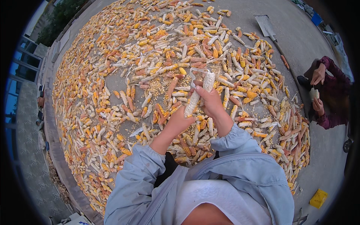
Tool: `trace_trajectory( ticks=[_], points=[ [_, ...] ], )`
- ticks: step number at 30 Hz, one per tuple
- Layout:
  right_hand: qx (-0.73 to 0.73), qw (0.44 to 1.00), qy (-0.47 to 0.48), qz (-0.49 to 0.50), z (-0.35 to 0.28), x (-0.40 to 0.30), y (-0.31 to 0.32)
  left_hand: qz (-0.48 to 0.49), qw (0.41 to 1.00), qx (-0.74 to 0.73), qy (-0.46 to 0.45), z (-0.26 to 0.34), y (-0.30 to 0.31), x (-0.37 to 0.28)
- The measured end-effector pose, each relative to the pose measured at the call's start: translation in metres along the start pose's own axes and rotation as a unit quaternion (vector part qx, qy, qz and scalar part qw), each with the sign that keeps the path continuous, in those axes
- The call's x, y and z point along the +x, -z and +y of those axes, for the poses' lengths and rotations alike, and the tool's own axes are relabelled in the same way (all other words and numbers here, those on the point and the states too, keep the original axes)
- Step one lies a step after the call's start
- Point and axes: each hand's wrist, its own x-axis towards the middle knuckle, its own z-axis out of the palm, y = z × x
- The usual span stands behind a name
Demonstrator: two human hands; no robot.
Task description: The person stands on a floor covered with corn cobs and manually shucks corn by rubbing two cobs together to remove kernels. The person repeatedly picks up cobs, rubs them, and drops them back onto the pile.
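Note:
My left hand point(181, 119) grips the lower end of a pale, mostly stripped corn cob point(192, 105). Just above it, my right hand point(211, 99) is closed around a second whitish cob point(209, 81), which points up and away from me. The two cobs touch or nearly touch between my hands. A thin, pale bent strip point(192, 73) loops out from my right fingers to the top of the upper cob; its material is unclear. Below the hands, loose yellow kernels point(157, 85) are scattered among yellow, reddish and whitish cobs point(184, 147).
Corn cobs point(118, 53) cover much of the concrete ground point(239, 14). A long-handled shovel point(264, 25) lies at the upper right. Another person point(332, 92) sits at the right, holding a cob. A yellow package point(318, 198) bearing writing lies lower right. A building point(25, 67) borders the left.

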Motion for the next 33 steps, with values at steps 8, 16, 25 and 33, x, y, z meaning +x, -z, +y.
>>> trace_trajectory(
  ticks=[8, 16, 25, 33],
  points=[
    [-0.087, 0.994, 0.032, 0.051, 0.028, -0.003, -0.007, 0.065, 0.983, 0.154, 0.08, 0.021, -0.019, 0.011],
    [-0.209, 0.972, 0.091, 0.059, 0.024, 0.001, -0.006, -0.082, 0.951, -0.256, 0.155, 0.015, -0.011, 0.009],
    [-0.077, 0.996, 0.024, 0.029, 0.013, 0.002, -0.01, -0.242, 0.808, -0.518, 0.142, 0.016, 0.01, 0.0],
    [0.05, 0.996, -0.05, -0.048, 0.007, 0.002, -0.002, -0.159, 0.928, -0.328, 0.078, -0.007, -0.004, 0.008]
  ],
)
